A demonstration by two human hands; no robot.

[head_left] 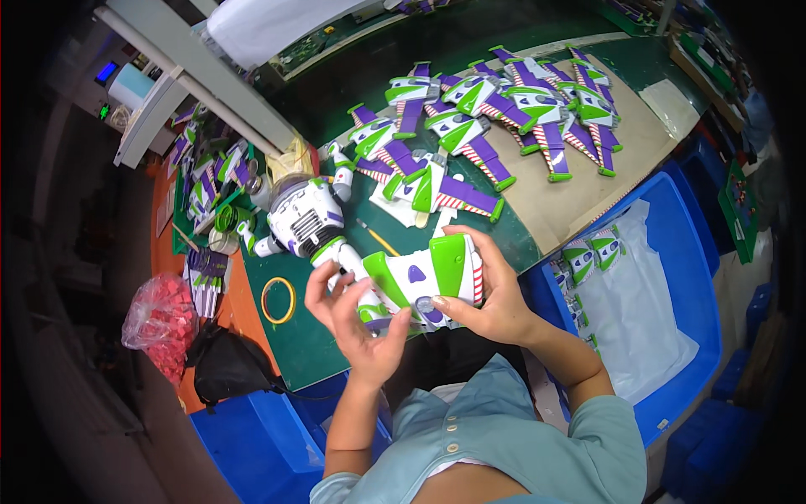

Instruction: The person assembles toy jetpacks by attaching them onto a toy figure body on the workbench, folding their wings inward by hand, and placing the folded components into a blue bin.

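Note:
My right hand (pixel 502 304) grips a white, green and purple toy backpack (pixel 411 273) with red-striped edges. Its thumb lies across the front, by a round grey button, while the fingers go behind. At the pack's left side is my left hand (pixel 359 326), with fingers apart and slightly bent. The left thumb tip comes close to the pack's lower edge; whether it touches is unclear. Just beyond that hand, a white toy astronaut figure (pixel 306 218) lies on the green mat (pixel 306 344). Part of its leg is hidden behind my left fingers.
Several winged backpacks (pixel 537 105) are piled on cardboard (pixel 537 210) at the far right. A blue bin (pixel 701 336) with wrapped packs stands right. A yellow tape ring (pixel 278 300), a yellow-handled tool (pixel 379 239) and a bag of red pieces (pixel 159 323) lie left.

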